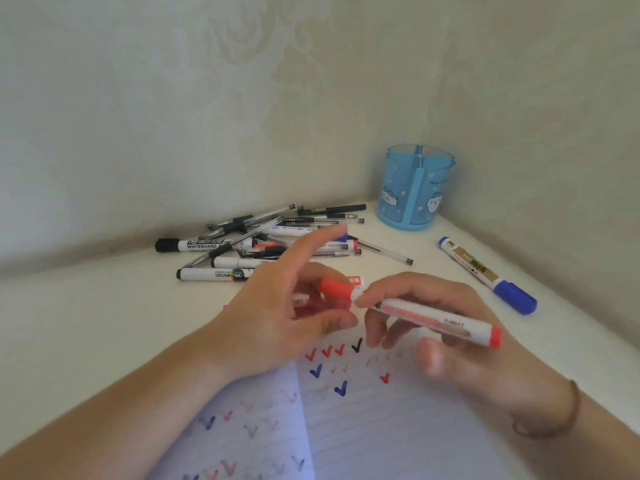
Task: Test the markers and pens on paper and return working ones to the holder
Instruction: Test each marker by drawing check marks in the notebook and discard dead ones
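Note:
My right hand [440, 337] grips the white barrel of a red marker [436, 318] that lies nearly level above the paper. My left hand [277, 306] pinches the marker's red cap [334, 289] at the tip end, index finger stretched out. Whether the cap is seated on the tip or apart from it is unclear. The lined paper [381, 420] under both hands carries several red, blue and black ticks. The blue translucent holder [417, 188] stands in the far corner and looks empty.
A pile of pens and whiteboard markers [263, 244] lies behind my left hand near the wall. A blue-capped marker [485, 271] lies alone to the right, near the holder. Walls close off the white table at the back and right.

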Available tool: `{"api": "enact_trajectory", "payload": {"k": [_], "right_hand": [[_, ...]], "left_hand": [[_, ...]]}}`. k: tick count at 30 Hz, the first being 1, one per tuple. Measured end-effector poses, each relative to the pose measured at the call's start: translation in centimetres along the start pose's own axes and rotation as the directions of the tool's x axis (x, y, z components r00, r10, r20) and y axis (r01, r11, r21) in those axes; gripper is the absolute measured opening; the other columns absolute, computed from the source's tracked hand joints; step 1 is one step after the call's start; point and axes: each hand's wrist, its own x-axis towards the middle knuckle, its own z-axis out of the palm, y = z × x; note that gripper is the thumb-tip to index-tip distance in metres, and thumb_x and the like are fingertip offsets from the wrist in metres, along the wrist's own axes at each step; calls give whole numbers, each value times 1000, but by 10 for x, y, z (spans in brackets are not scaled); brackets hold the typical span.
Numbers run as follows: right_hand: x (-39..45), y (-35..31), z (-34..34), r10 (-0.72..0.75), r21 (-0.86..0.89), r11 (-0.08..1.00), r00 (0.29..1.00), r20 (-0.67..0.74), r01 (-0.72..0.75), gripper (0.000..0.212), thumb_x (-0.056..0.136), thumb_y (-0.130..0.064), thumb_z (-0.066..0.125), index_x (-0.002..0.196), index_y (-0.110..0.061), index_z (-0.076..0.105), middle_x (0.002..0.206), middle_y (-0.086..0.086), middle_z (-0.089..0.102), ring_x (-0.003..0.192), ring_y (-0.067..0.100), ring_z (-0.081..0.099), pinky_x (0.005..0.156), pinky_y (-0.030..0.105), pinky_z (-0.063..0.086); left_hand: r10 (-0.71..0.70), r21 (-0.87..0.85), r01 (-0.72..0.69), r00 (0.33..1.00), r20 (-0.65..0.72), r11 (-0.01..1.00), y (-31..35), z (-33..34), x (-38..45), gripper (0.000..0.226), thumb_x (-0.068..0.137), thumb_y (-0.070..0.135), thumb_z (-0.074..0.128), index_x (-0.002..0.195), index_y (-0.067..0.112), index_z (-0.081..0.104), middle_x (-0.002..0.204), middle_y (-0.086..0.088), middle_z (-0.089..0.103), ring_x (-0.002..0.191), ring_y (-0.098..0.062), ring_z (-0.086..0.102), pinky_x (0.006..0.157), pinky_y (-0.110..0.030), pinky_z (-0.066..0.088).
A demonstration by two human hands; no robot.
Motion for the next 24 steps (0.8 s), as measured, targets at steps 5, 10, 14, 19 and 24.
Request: {"api": "enact_trajectory", "payload": {"k": [5, 10, 14, 19, 24], "right_hand": [[8, -7, -47, 58, 25, 998, 996, -67, -57, 64, 90, -65, 23, 118, -29, 68, 105, -6, 70, 106, 8, 63, 84, 29, 52], [-7, 26, -63, -47, -783, 562, 935, -351, -266, 39, 81, -65, 47, 113, -46, 60, 99, -19, 59, 95, 11, 46, 80, 28, 39], [-10, 38, -70, 151, -798, 397, 890, -431, -454, 35, 83, -32, 61, 118, -40, 61, 101, -9, 57, 95, 15, 32, 82, 29, 32], [-10, 39, -65, 307, -821, 269, 853, -422, -503, 40, 84, -37, 58, 124, -41, 57, 121, -7, 50, 110, 22, 33, 100, 37, 35], [-9, 39, -62, 278, -807, 249, 838, -469, -535, 40, 84, -45, 61, 123, -41, 57, 125, -5, 48, 114, 22, 29, 97, 37, 34]], "left_hand": [[60, 442, 13, 987, -151, 897, -12, -20, 9, 79, 75, 41, 71, 143, 39, 31, 127, 25, 48, 125, -3, 38, 105, -22, 32], [-21, 585, 244, 932, -362, 774, -26, -42, 16, 51, 62, 16, 47, 110, 28, 55, 106, 14, 51, 107, -15, 39, 96, -41, 39], [-85, 614, 290, 936, -341, 734, -26, -49, 18, 23, 63, 19, 55, 82, 31, 58, 89, 16, 51, 97, -17, 40, 86, -38, 38], [-48, 655, 121, 991, -128, 746, -27, -47, 15, 17, 71, 23, 79, 79, 33, 68, 90, 19, 54, 93, -9, 38, 85, -29, 32], [-42, 667, 139, 986, -159, 732, -28, -44, 17, 14, 71, 38, 83, 81, 34, 75, 85, 17, 55, 91, -11, 39, 83, -27, 34]]}}
